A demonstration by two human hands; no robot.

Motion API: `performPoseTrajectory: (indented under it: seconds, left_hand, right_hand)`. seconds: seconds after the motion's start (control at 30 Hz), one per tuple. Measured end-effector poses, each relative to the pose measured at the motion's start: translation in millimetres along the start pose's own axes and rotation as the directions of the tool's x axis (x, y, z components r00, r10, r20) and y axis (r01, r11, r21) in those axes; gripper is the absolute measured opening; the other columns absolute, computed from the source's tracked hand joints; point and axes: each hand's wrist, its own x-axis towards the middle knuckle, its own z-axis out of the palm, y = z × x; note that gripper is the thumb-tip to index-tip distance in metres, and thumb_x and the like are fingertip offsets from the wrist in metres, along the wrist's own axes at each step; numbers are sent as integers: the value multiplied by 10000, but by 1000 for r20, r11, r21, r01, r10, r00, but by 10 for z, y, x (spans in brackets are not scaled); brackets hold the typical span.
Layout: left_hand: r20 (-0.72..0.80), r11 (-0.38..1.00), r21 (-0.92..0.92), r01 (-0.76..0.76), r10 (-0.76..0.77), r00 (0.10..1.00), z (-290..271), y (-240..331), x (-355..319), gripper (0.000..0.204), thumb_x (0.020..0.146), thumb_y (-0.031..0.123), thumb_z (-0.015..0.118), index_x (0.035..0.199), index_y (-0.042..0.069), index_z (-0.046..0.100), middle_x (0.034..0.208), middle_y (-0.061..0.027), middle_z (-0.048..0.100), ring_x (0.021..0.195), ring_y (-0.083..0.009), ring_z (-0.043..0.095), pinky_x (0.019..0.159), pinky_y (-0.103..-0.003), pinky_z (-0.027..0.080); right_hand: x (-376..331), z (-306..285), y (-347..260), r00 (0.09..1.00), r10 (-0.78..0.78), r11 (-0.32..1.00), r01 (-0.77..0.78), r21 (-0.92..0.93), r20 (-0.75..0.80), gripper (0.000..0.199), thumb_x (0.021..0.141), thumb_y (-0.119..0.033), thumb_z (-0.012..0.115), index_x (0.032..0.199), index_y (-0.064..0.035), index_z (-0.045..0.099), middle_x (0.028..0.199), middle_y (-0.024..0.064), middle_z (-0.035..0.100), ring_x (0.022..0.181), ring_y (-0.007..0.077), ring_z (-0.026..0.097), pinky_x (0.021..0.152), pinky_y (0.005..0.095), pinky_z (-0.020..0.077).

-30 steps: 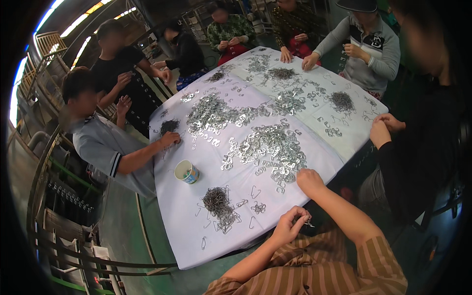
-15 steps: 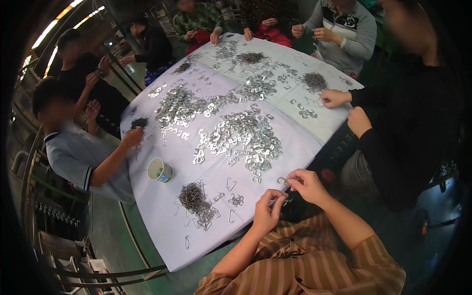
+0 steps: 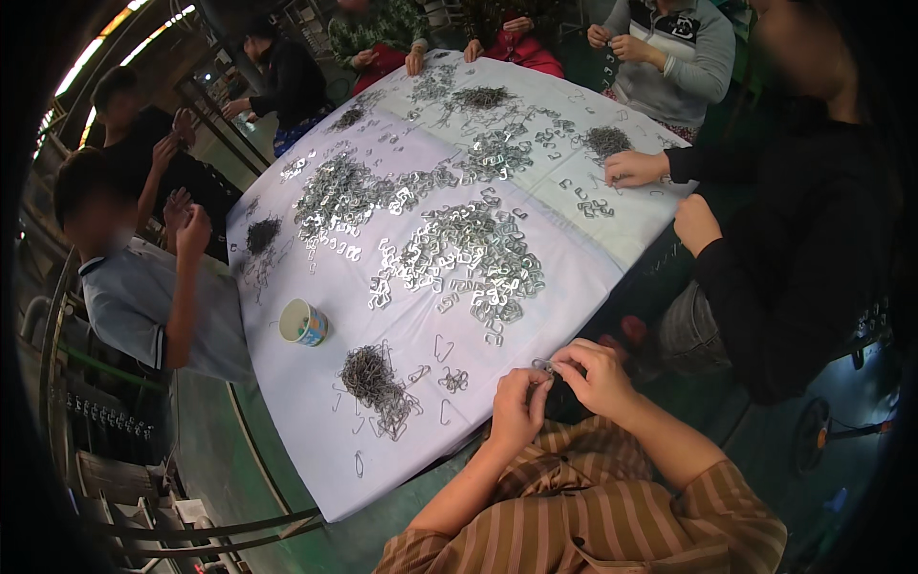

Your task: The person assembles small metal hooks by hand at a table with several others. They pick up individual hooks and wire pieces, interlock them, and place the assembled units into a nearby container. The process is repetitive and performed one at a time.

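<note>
Pinching a small metal clip (image 3: 543, 365) btwn both hands at the near table edge (image 3: 421, 469): left hand (image 3: 517, 409) and right hand (image 3: 593, 375) fingertips closed on it. Wire pile (image 3: 375, 383) to my left, paper cup (image 3: 304, 322) beyond.

Your left hand (image 3: 517, 409) and right hand (image 3: 593, 375) meet at the desk (image 3: 316, 450) edge — fingertips pinching a small metal clip (image 3: 543, 364), with a wire pile (image 3: 375, 380) and paper cup (image 3: 304, 322) just left.
</note>
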Motion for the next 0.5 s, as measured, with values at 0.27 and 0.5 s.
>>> performPoseTrajectory:
  seconds: [0.27, 0.5]
  left_hand:
    - [-32, 993, 95, -73, 76, 997, -1, 33, 15, 152, 806, -12, 674, 920, 41, 590, 883, -113, 647, 814, -293, 598, 744, -358, 458]
    - [32, 995, -99, -3, 6, 999, -129, -2, 44, 194, 801, 29, 712, 959, 28, 601, 877, -109, 644, 827, -276, 611, 753, -346, 470]
  right_hand:
    - [-38, -18, -72, 1000, 5, 999, -5, -50, 3, 46, 826, -36, 637, 818, 9, 631, 760, 141, 612, 673, 320, 617, 606, 382, 486]
    - [-118, -29, -20, 991, -134, 982, 134, -130, 4, 19, 822, -26, 645, 832, -19, 632, 765, 129, 601, 683, 330, 606, 614, 403, 483]
